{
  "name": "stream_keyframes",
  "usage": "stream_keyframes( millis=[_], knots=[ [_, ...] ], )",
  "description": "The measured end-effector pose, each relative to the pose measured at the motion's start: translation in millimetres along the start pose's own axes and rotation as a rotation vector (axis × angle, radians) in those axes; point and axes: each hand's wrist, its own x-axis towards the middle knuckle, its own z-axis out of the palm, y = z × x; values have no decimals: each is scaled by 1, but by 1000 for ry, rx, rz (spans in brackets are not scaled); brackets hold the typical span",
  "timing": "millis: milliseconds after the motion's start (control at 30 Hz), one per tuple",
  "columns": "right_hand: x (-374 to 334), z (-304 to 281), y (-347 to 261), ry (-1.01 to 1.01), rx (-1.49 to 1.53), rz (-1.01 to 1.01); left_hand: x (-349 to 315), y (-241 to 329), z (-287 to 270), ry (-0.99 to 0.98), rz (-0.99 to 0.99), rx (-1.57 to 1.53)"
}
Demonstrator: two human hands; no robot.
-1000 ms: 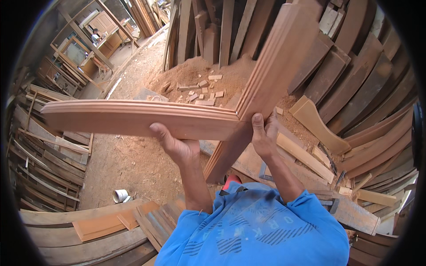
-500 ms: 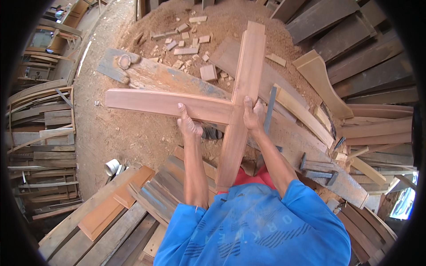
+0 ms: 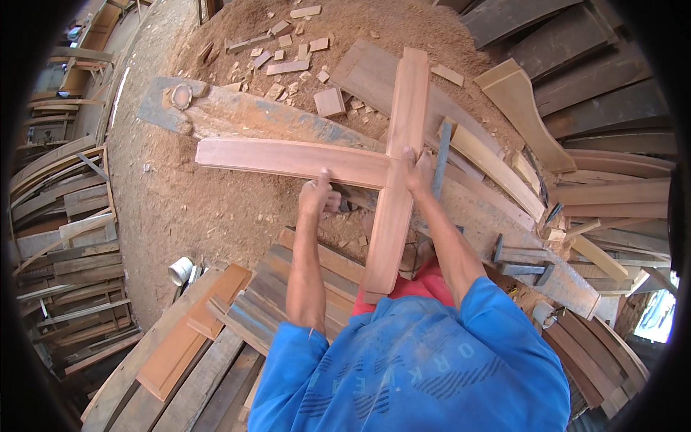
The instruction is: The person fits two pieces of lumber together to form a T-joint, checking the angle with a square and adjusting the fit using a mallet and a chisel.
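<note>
I hold a T-shaped wooden frame piece, made of a long upright bar (image 3: 389,237) and a slightly curved crosspiece (image 3: 288,158) that meets it from the left. My left hand (image 3: 317,197) is at the crosspiece's lower edge, thumb over the edge and fingers curled below, slightly smeared. At the joint, my right hand (image 3: 417,174) grips the bar from its right side, thumb on top and some fingers hidden. The bar's near end lies against my red shorts (image 3: 430,277).
A worn plank (image 3: 252,115) lies beneath the frame piece, with wood offcuts (image 3: 288,67) and sawdust beyond. A metal clamp (image 3: 522,263) sits to the right. Stacked boards (image 3: 201,324) stand at the near left beside a white cup (image 3: 181,271). More timber (image 3: 604,79) leans at far right.
The frame piece has shifted a little toward me and to the right. My left hand has slid along the crosspiece toward the joint, its thumb now nearer the lower edge. The right hand keeps its hold.
</note>
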Motion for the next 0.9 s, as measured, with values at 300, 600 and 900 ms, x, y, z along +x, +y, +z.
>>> stream_keyframes(
  millis=[300, 600, 900],
  knots=[
    [5, -13, -25, -112, -204, 97, -28, 71, 63, 345, 999, 1080],
    [-23, -139, -10, -7, -233, -339, 0, 84, 107, 108, 613, 1214],
    [-112, -390, 232, 11, -879, 590, 12, 93, 122, 62, 405, 1279]
  ],
)
